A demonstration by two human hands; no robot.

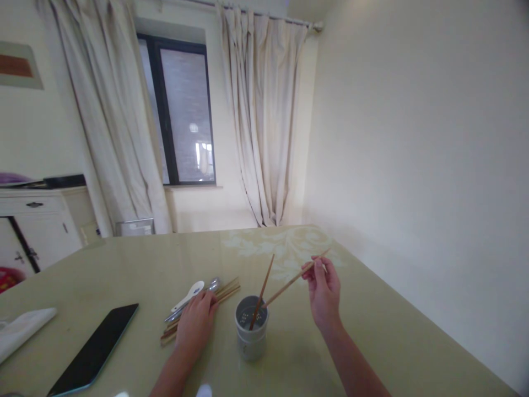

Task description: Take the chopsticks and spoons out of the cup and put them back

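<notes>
A grey utensil holder (252, 346) with small drain holes in its bottom stands upright between my hands. One brown chopstick (266, 280) leans inside it, its upper end sticking out. My right hand (325, 295) pinches another wooden chopstick (289, 284) near its upper end; this one slants down to the left, its lower end at the holder's opening. Left of the holder, my left hand (195, 322) lies with fingers curled over a bundle of chopsticks (228, 289). Against that bundle rest a white spoon (190, 294) and a shiny metal spoon (215, 284).
A black tablet (97, 347) lies on the greenish table (157, 262), with a white packet (25, 331) at the far left. White objects peek in at the bottom edge. A wall (413, 165) runs along the table's right side; curtains (264, 110) hang behind.
</notes>
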